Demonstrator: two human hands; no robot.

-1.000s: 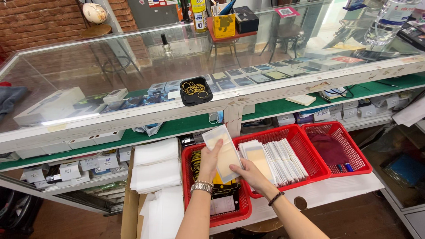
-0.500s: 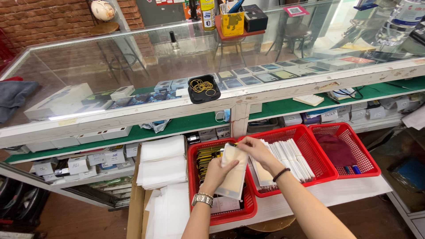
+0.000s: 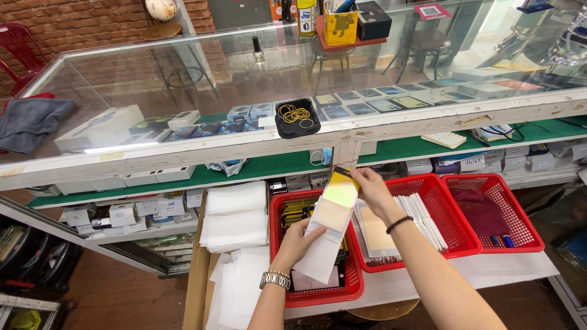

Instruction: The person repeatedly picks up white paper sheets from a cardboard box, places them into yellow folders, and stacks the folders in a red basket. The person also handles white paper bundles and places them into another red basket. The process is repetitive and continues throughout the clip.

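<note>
Above the left red basket (image 3: pixel 318 296), your left hand (image 3: pixel 298 243) grips the lower part of a flat white packet (image 3: pixel 327 229) while your right hand (image 3: pixel 372 189) pinches its yellow top end. Its long axis runs upright, tilted slightly right, top pointing toward the glass counter (image 3: pixel 183 79).

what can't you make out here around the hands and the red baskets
- Head view: the left red basket's contents, mostly hidden by the flat packet and the left hand.
- What the packet holds: blurred by glare.
- The right hand's fingertips, behind the packet's top.
- The small items in the right red basket: too small.
</note>
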